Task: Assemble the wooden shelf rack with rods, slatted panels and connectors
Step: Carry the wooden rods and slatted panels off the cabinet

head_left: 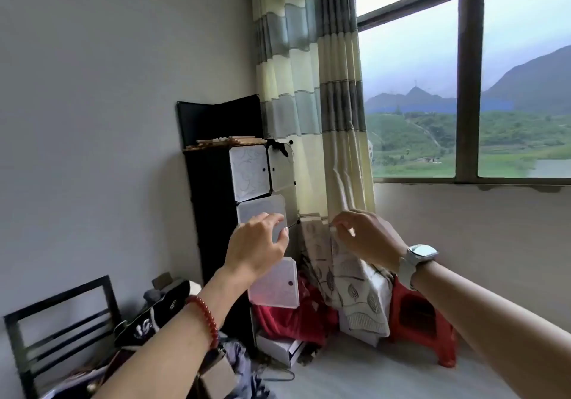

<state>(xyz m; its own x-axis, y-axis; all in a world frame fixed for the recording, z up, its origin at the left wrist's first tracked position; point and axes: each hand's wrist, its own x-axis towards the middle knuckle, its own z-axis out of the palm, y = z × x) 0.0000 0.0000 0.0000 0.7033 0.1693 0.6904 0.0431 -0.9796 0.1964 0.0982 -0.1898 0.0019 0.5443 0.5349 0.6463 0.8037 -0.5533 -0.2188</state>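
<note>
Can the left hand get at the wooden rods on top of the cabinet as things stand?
Probably yes. The left hand is raised, holding nothing, in front of the cabinet, and the wooden rods lie uncovered on top, above it. Whether the arm stretches that far is unclear.

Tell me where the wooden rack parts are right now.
In the head view, the wooden rods and slats lie on top of the black cube cabinet in the corner, left of the striped curtain, above both hands.

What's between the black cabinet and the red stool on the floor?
In the head view, the curtain's leaf-patterned end hangs between the cabinet and the stool, with red cloth bunched below it.
</note>
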